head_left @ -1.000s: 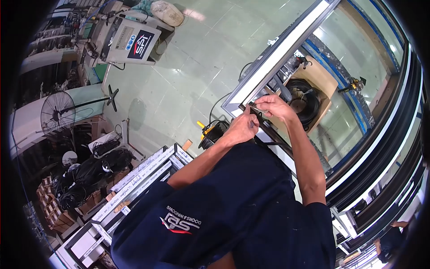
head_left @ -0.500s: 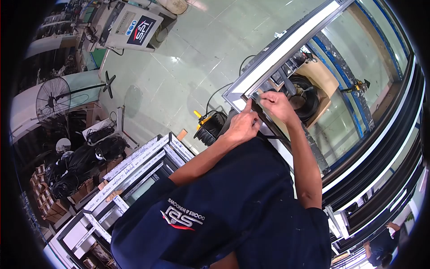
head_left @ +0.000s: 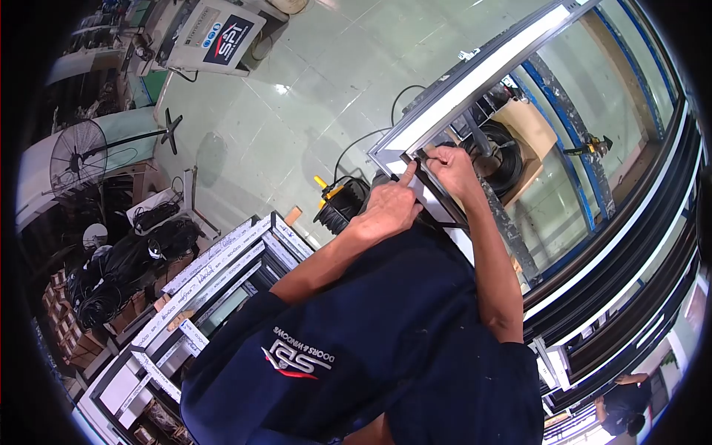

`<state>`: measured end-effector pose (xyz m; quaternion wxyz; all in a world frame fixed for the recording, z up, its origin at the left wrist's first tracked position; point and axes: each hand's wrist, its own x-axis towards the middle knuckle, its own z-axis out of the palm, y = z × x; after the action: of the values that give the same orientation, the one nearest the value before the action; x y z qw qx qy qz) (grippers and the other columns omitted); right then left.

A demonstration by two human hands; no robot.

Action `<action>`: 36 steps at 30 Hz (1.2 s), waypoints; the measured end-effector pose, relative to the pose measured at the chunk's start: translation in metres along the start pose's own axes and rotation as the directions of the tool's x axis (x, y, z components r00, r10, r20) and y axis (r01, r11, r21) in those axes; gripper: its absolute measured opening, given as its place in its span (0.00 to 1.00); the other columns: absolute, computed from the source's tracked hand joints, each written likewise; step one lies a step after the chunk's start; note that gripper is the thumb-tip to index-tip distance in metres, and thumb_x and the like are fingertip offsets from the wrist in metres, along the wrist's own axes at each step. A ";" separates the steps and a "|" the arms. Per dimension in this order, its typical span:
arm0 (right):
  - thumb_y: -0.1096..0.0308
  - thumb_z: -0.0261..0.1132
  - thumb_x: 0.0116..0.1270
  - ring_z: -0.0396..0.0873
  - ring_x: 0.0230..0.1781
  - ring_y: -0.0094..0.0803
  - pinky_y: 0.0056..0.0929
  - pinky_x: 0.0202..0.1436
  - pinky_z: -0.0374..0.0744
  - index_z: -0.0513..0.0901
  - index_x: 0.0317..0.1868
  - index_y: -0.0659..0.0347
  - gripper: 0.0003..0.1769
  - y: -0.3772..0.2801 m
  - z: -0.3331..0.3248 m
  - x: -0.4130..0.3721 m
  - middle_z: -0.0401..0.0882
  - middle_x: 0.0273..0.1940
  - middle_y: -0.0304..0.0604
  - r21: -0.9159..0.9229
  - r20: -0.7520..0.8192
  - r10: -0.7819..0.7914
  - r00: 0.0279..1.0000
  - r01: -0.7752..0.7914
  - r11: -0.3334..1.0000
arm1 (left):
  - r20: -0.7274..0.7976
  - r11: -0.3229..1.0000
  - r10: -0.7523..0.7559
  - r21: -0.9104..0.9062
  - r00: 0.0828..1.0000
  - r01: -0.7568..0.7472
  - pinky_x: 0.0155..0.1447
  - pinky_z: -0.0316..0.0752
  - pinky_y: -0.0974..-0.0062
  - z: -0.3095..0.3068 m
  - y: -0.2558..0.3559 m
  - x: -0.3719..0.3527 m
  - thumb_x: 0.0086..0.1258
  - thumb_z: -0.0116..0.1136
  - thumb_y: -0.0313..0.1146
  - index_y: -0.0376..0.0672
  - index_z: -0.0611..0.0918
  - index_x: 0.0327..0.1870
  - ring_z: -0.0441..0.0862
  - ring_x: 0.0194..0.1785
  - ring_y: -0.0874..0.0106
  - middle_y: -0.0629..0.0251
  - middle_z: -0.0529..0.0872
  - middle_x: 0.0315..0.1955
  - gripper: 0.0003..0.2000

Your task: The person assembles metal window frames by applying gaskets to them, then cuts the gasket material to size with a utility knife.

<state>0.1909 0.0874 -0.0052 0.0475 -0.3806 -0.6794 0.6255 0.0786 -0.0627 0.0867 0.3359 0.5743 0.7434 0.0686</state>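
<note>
Both hands are at the near corner of a white-and-grey window or door frame. My left hand has its index finger stretched out, its tip on the frame at the inner corner; the other fingers are loosely curled, with nothing visible in them. Just to its right, my right hand is closed in a pinch at the same corner. A small dark piece shows at its fingertips, too small to name. A dark strip runs along the frame's near side, below the hands.
Below the frame stands a cardboard box holding a black coil. A cable reel sits on the floor. White-and-black frames are stacked at left, near a fan. Another person is at lower right.
My right hand's fingertips have drawn slightly down and closer to the frame corner. My left index finger stays on the frame. The whole view has shifted a little.
</note>
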 end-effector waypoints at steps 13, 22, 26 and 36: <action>0.70 0.63 0.60 0.89 0.38 0.46 0.37 0.46 0.82 0.88 0.44 0.68 0.15 -0.016 -0.001 0.002 0.87 0.34 0.59 -0.105 0.018 0.029 0.999 -0.027 0.994 | 0.081 0.991 0.066 -0.118 0.994 -0.057 0.53 0.82 0.56 -0.010 -0.001 -0.020 0.65 0.69 0.37 0.32 0.81 0.30 0.86 0.48 0.48 0.39 0.62 0.76 0.15; 0.69 0.64 0.60 0.86 0.40 0.56 0.45 0.47 0.82 0.88 0.41 0.66 0.12 -0.027 -0.006 0.000 0.86 0.35 0.58 -0.313 0.078 -0.083 0.993 0.104 0.944 | 0.079 0.992 0.085 -0.097 0.993 -0.077 0.55 0.81 0.57 -0.007 -0.005 -0.016 0.66 0.68 0.37 0.31 0.82 0.31 0.86 0.49 0.50 0.39 0.63 0.76 0.14; 0.69 0.65 0.64 0.84 0.39 0.57 0.50 0.44 0.80 0.86 0.44 0.63 0.11 -0.043 -0.012 -0.019 0.86 0.34 0.55 -0.406 0.111 -0.182 0.977 0.212 0.889 | 0.077 0.991 0.094 -0.100 0.993 -0.086 0.54 0.81 0.57 -0.007 -0.007 -0.014 0.65 0.68 0.36 0.30 0.83 0.32 0.86 0.49 0.50 0.40 0.63 0.76 0.14; 0.67 0.65 0.67 0.85 0.38 0.52 0.47 0.40 0.80 0.83 0.50 0.60 0.12 -0.015 -0.009 -0.037 0.87 0.39 0.51 -0.501 0.100 -0.357 0.929 0.357 0.788 | 0.050 0.994 0.055 -0.095 0.997 -0.050 0.52 0.82 0.56 -0.002 -0.006 -0.016 0.64 0.69 0.34 0.30 0.83 0.34 0.86 0.47 0.50 0.47 0.61 0.78 0.13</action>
<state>0.2154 0.0745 0.0254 0.0621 -0.2441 -0.8802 0.4023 0.0742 -0.0792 0.0917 0.3800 0.5789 0.7149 0.0972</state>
